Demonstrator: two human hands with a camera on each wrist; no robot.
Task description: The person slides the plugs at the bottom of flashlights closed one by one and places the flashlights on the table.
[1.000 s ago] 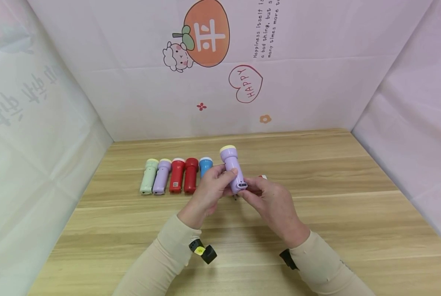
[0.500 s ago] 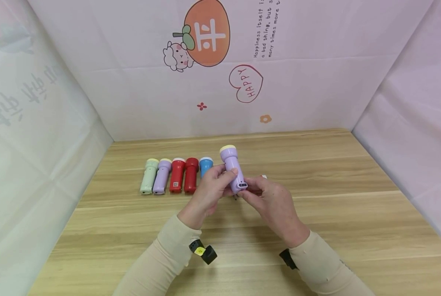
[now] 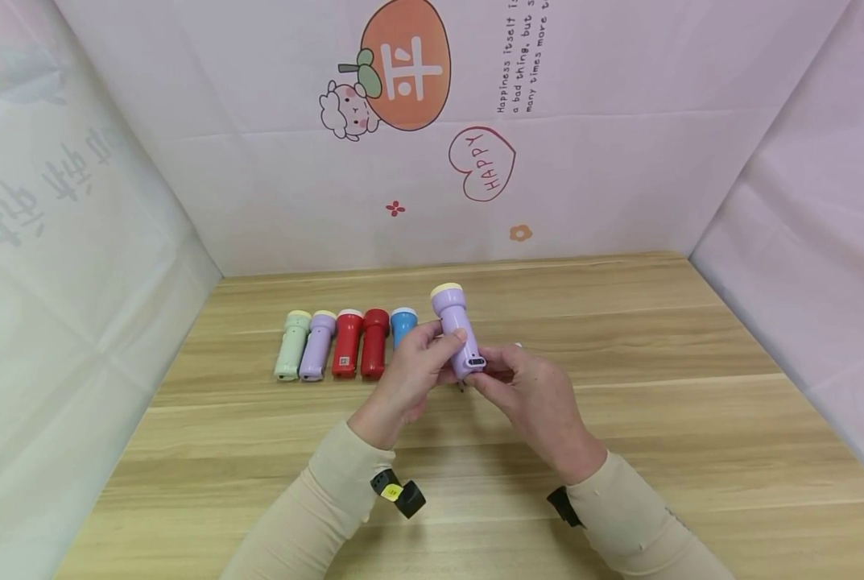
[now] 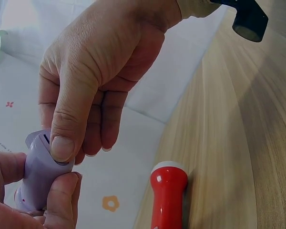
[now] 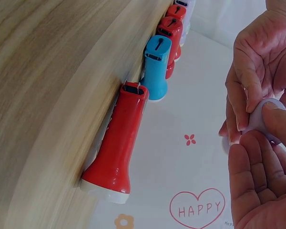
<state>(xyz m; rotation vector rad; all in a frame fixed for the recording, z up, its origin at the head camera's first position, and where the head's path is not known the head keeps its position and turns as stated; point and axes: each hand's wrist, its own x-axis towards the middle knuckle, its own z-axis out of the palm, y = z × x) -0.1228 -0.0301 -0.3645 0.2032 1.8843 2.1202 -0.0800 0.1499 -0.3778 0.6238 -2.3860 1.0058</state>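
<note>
Both hands hold a purple flashlight with a pale yellow head a little above the wooden table, head pointing away from me. My left hand grips its body from the left. My right hand pinches the tail end between thumb and fingers; in the right wrist view that tail shows between both hands. A red flashlight lies on the table just behind my right hand, with only its white cap showing in the head view.
Left of the hands lies a row of flashlights: green, purple, two red ones and a blue one. Printed pink sheets wall in the table at the back and both sides.
</note>
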